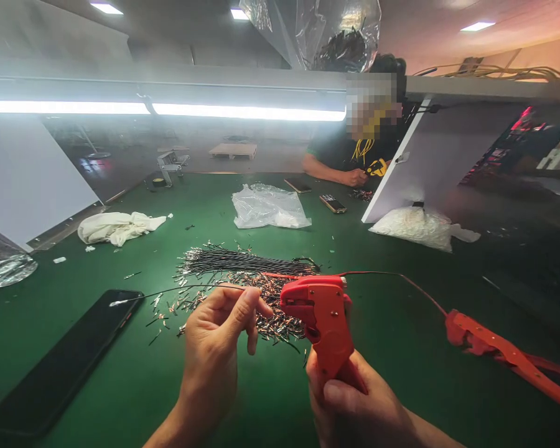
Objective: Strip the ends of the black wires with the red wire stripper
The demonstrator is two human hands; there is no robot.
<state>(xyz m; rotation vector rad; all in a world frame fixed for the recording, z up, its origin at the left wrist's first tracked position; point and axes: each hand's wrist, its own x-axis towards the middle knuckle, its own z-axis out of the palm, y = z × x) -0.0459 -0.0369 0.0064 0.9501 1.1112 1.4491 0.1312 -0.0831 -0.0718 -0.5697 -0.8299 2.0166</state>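
Observation:
My left hand point(219, 336) pinches a thin black wire point(182, 287) between thumb and fingers. One end of the wire sticks out to the left, with a pale tip over the phone. The other end runs toward the jaws of a red wire stripper point(324, 317); whether it sits inside them I cannot tell. My right hand point(350, 398) is wrapped round the stripper's handles and holds it upright. Just behind both hands lies a bundle of cut black wires point(242, 260). A heap of stripped insulation bits and copper ends point(275, 311) spreads in front of the bundle.
A large black phone point(65, 367) lies at left. Another red tool point(508, 348) is at right. Farther back are a white cloth point(116, 229), a clear plastic bag point(268, 206), a filled bag point(422, 227) and two small phones. Across the table a person holds a yellow tool point(377, 168).

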